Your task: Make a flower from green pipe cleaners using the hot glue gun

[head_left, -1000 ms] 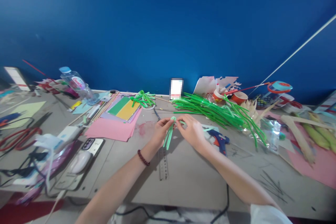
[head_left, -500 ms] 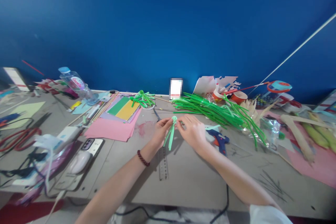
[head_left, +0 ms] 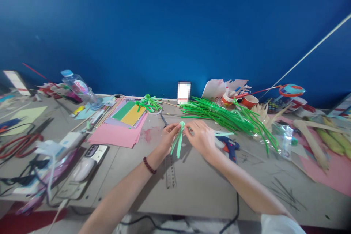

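Note:
Between my two hands is a pale green pipe cleaner piece [head_left: 179,142], coiled at the top with two ends hanging down. My left hand [head_left: 169,137] pinches it from the left. From the right, the fingers of my right hand [head_left: 200,135] are closed at the coil, on a pale green strand whose end seems to stick out past the back of that hand. Beneath my left hand a clear ruler [head_left: 170,173] lies on the table. A blue hot glue gun [head_left: 231,145] rests just right of my right hand.
Behind my right hand lies a bundle of bright green pipe cleaners [head_left: 219,115]. Pink paper sheets [head_left: 117,133] are stacked to the left, near a phone [head_left: 95,153] with a white mouse [head_left: 84,169] on it. A plastic bottle [head_left: 79,84] leans farther back. A black cable [head_left: 238,204] hangs over the front edge.
Both hands stay nearly in place. The strand end beyond my right hand has swung slightly lower and farther right, over the glue gun.

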`<state>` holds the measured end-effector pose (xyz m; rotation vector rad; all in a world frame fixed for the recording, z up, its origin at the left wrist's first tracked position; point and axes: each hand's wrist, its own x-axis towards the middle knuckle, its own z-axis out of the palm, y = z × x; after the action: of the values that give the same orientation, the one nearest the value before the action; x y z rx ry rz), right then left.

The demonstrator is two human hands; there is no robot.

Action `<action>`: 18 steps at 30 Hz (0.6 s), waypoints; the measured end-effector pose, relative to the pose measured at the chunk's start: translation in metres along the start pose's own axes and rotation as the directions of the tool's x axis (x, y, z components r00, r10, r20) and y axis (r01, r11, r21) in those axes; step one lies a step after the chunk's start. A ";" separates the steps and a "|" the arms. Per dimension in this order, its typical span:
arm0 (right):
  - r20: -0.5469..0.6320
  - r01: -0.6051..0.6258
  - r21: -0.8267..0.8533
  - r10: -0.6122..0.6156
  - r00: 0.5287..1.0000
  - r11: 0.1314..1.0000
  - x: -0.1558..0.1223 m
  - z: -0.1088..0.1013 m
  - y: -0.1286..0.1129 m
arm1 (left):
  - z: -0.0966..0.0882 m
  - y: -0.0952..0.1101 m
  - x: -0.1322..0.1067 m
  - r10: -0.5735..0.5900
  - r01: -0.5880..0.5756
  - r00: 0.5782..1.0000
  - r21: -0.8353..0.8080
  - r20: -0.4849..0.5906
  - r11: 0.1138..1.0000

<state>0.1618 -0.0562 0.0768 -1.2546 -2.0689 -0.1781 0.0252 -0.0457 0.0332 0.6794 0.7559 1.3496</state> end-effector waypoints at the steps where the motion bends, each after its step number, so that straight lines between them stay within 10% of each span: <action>1: 0.004 -0.004 0.007 0.004 1.000 1.000 0.000 0.000 0.000 | 0.001 0.001 0.000 -0.007 0.007 1.000 -0.009 -0.007 1.000; 18: -0.043 0.002 0.021 -0.001 0.999 1.000 -0.002 0.005 0.001 | -0.001 -0.002 0.000 -0.019 0.019 0.999 -0.005 -0.042 1.000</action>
<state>0.1607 -0.0549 0.0717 -1.2258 -2.0303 -0.1815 0.0257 -0.0461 0.0313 0.6405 0.7913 1.3518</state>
